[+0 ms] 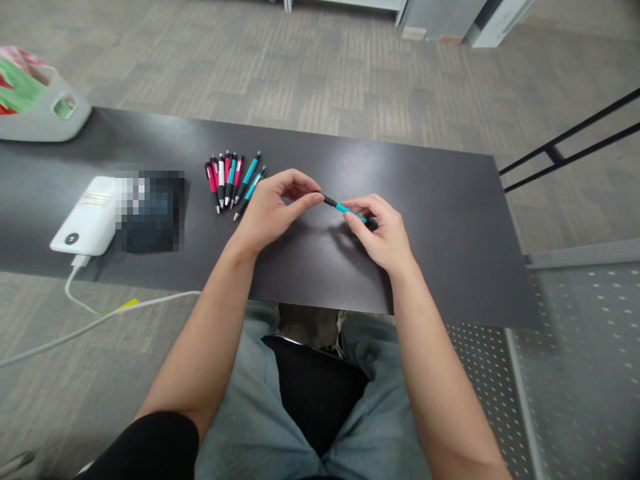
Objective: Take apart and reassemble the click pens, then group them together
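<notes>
Between my two hands is a teal ballpoint pen (343, 207) with a black grip, held above the dark table (450, 220). My left hand (280, 203) pinches its black end between thumb and fingertips. Around the teal barrel, the thumb and fingers of my right hand (377, 230) are closed; part of the barrel is hidden there. To the left of my left hand lies a group of several pens, with red pens (212, 185), a white pen (221, 180) and teal pens (249, 175) side by side. The nearest teal pen lies partly behind my left hand.
On the left of the table lies a white power bank (87, 215) with a white cable (135, 305) running off the front edge. Beside it is a dark, blurred-out item (155, 217). A white basket (55, 120) stands at the far left corner. Black metal bars (555, 157) are at the right.
</notes>
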The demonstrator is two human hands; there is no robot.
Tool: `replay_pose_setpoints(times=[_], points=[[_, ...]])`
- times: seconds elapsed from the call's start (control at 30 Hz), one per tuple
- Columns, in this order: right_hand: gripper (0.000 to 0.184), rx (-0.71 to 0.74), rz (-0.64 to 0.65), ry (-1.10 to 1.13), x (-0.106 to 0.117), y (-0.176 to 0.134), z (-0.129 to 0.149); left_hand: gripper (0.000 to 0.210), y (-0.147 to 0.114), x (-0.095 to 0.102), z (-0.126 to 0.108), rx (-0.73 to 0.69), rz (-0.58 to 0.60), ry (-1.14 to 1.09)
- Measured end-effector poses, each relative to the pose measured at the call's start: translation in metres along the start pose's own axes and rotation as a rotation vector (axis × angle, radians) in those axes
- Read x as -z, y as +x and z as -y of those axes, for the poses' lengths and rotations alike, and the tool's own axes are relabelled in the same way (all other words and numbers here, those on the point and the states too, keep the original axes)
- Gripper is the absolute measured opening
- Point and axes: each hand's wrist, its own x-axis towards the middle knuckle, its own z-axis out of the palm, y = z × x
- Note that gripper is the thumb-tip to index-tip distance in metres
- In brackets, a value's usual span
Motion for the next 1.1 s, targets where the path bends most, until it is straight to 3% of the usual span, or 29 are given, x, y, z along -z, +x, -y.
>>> replay_pose_setpoints(times=[0.13,0.33,0.6,0.73,1.1], points=[[0.022,-0.036,-0.035,0.044,-0.0011,-0.0022,0.0007,0.041,-0.0003,-0.0005,0.0008,0.026,0.011,0.013],[0.012,-0.033,-0.038,0.049,0.0018,-0.0016,-0.0019,0.04,-0.001,-0.002,-0.0001,0.015,0.034,-0.039],[0.025,-0.043,-0.011,0.098,-0.0002,-0.0015,-0.0042,0.034,-0.001,-0.0024,-0.0015,0.022,0.04,-0.065],[0.018,-0.044,0.005,0.087,0.0,-0.0014,-0.0031,0.028,-0.0007,-0.0031,-0.0004,0.021,0.045,-0.07],[0.026,-0.032,0.033,0.051,0.0008,-0.0005,-0.002,0.023,-0.0011,-0.0023,0.0013,-0.005,0.051,-0.08]])
